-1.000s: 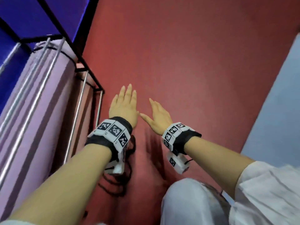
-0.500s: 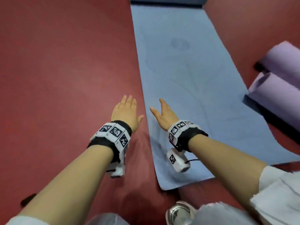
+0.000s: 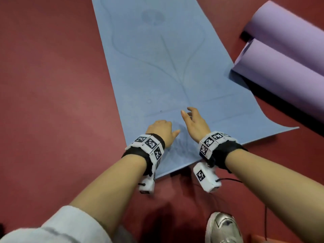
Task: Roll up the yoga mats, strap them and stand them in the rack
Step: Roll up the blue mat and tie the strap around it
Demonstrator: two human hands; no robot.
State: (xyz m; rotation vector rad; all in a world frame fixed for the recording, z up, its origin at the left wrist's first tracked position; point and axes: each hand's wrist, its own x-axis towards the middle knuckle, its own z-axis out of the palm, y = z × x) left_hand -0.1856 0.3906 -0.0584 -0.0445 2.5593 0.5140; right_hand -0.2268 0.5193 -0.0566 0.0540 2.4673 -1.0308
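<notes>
A light blue yoga mat (image 3: 157,67) lies unrolled and flat on the red floor, its near short edge just in front of me. My left hand (image 3: 162,131) hovers over the mat's near end with fingers curled under and the thumb out; it holds nothing. Beside it, my right hand (image 3: 195,124) is over the same end with fingers loosely spread and empty. Two rolled purple mats (image 3: 284,71) lie at the right, touching the blue mat's right edge. The rack is out of view.
Red floor (image 3: 52,93) stretches to the left of the blue mat. My silver shoe (image 3: 222,228) stands at the bottom right, with a thin black cable (image 3: 264,213) trailing from my right wrist band.
The view swung from the rack with a purple mat, right across the red floor, to the blue mat. Both hands now sit over the mat's near end, the left with fingers curled.
</notes>
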